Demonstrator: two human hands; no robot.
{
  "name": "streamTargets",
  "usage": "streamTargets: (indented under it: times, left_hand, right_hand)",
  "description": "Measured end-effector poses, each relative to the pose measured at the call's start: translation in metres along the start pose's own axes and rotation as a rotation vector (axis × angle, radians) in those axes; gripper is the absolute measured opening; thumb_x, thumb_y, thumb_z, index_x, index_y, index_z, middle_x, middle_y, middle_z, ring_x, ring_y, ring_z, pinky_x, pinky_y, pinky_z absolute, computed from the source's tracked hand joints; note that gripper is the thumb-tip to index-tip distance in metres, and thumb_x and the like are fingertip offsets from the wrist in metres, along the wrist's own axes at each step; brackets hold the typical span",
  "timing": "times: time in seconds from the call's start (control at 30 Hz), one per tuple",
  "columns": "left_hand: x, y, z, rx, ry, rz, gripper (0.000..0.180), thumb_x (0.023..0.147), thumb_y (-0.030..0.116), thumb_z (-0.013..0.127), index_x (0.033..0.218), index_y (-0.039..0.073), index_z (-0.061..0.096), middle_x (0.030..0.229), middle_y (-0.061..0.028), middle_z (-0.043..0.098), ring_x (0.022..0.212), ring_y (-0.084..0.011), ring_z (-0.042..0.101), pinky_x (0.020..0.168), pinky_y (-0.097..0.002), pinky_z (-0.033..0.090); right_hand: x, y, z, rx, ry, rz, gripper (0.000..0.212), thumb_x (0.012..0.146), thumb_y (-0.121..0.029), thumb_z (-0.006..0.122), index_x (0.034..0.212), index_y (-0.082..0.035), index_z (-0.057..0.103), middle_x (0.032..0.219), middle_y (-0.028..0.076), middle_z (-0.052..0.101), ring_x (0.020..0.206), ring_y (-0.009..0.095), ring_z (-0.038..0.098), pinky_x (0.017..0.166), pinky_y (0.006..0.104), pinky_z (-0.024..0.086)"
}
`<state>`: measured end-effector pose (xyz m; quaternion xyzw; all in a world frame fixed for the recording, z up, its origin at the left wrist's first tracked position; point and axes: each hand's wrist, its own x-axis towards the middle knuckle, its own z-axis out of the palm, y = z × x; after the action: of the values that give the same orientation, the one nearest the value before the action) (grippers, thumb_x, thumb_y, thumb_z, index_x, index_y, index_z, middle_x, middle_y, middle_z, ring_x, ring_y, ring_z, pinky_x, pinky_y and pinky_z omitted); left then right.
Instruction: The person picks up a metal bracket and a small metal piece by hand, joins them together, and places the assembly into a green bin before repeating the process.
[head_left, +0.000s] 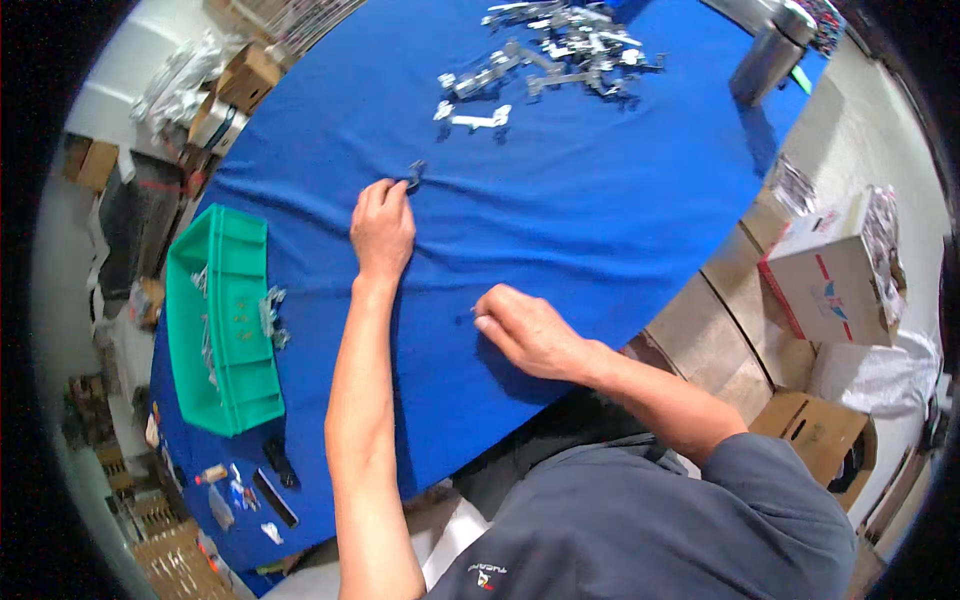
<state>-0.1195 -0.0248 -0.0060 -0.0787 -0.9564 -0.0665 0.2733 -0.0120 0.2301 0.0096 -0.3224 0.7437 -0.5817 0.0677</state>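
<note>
My left hand (382, 228) reaches out over the blue cloth with its fingers drawn together. At its fingertips is a small dark grey metal bracket (417, 172), which the fingers grip at its near end. Closer to me, my right hand (530, 328) is closed in a pinch just above the cloth. A tiny bit of something pale shows at its fingertips, too small to name. Farther off lies a heap of silvery metal brackets (585, 50). One paler bracket (475, 119) lies at the heap's near side.
A green plastic bin (250, 330) with metal parts stands at left, more parts (272, 318) beside it. Small items and a dark flat object (275, 497) lie nearer. A steel flask (773, 55) stands far right. Cartons (835, 275) flank the blue-covered table (600, 200).
</note>
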Motion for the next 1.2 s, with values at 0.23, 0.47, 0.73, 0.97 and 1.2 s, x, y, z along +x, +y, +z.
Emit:
streamTargets:
  times: [0.23, 0.47, 0.73, 0.97, 1.2]
  left_hand:
    - [-0.017, 0.021, -0.029, 0.160, -0.074, -0.022, 0.009, 0.091, 0.013, 0.065, 0.098, 0.007, 0.067, 0.102, -0.0085, 0.066, 0.106, -0.0280, 0.061, 0.098, -0.0458, 0.045]
    - [-0.077, 0.060, -0.098, -0.323, -0.071, -0.423, 0.015, 0.099, 0.007, 0.056, 0.108, 0.001, 0.066, 0.091, -0.0114, 0.066, 0.084, -0.0224, 0.063, 0.081, -0.0392, 0.050]
    - [-0.137, 0.104, -0.118, -0.360, -0.121, -0.489, 0.019, 0.090, 0.007, 0.070, 0.107, 0.000, 0.070, 0.090, -0.0141, 0.068, 0.078, -0.0270, 0.064, 0.072, -0.0376, 0.051]
    - [-0.133, 0.099, -0.108, -0.155, -0.050, -0.275, 0.026, 0.089, 0.006, 0.069, 0.115, -0.002, 0.068, 0.099, -0.0146, 0.069, 0.092, -0.0323, 0.063, 0.085, -0.0429, 0.050]
    - [-0.142, 0.088, -0.100, -0.202, 0.006, -0.331, 0.024, 0.095, 0.004, 0.063, 0.117, -0.002, 0.070, 0.098, -0.0155, 0.071, 0.086, -0.0253, 0.068, 0.079, -0.0364, 0.054]
  right_hand:
    - [-0.001, 0.003, -0.001, 0.035, -0.018, 0.000, 0.014, 0.100, -0.014, 0.057, 0.101, 0.000, 0.054, 0.092, 0.019, 0.058, 0.085, 0.038, 0.062, 0.073, 0.0461, 0.050]
    - [-0.001, 0.003, -0.002, 0.030, -0.035, -0.031, 0.014, 0.098, -0.014, 0.056, 0.100, -0.001, 0.051, 0.090, 0.020, 0.057, 0.084, 0.042, 0.060, 0.070, 0.0508, 0.049]
    - [-0.002, 0.002, 0.000, 0.019, -0.016, -0.042, 0.014, 0.098, -0.014, 0.057, 0.100, -0.001, 0.052, 0.090, 0.020, 0.057, 0.083, 0.042, 0.060, 0.070, 0.0508, 0.048]
    - [-0.004, 0.003, -0.002, 0.026, -0.008, -0.018, 0.015, 0.097, -0.014, 0.058, 0.098, 0.000, 0.054, 0.089, 0.020, 0.059, 0.084, 0.040, 0.062, 0.071, 0.0487, 0.050]
    - [-0.003, 0.004, 0.000, 0.053, 0.008, -0.041, 0.013, 0.096, -0.013, 0.061, 0.097, -0.001, 0.058, 0.088, 0.019, 0.061, 0.083, 0.039, 0.064, 0.071, 0.0459, 0.052]
